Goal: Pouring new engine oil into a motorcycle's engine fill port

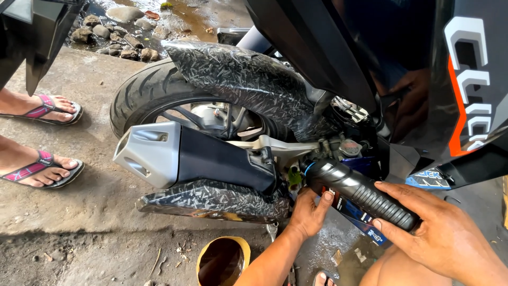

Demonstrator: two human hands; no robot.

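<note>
Hands at the lower right, both on a black ribbed oil bottle held tilted, neck pointing left and slightly up toward the engine side of a scooter. Right hand wraps the bottle's base end from the near side, fingers curled over the ribbed body, thumb along the top; grip closed on it. Left hand comes up from below, fingers closed around the bottle near the neck, thumb lying against the label. Bottle's mouth sits against the engine casing just right of the muffler, beside a small green part; whether the mouth is inside an opening cannot be told.

Muffler runs left from the hands: silver end cap, black body, patterned guard underneath. Rear tyre behind it, under a patterned mudguard. Dark body panel with orange and white markings fills the upper right.

Yellow-rimmed bowl of dark liquid stands on the concrete floor, near the bottom edge, just left of the left forearm. Floor under the hands looks wet and stained.

Far left: another person's two feet in pink-strapped sandals, well apart from the hands. Stones and wet ground lie at the far edge beyond the tyre.
</note>
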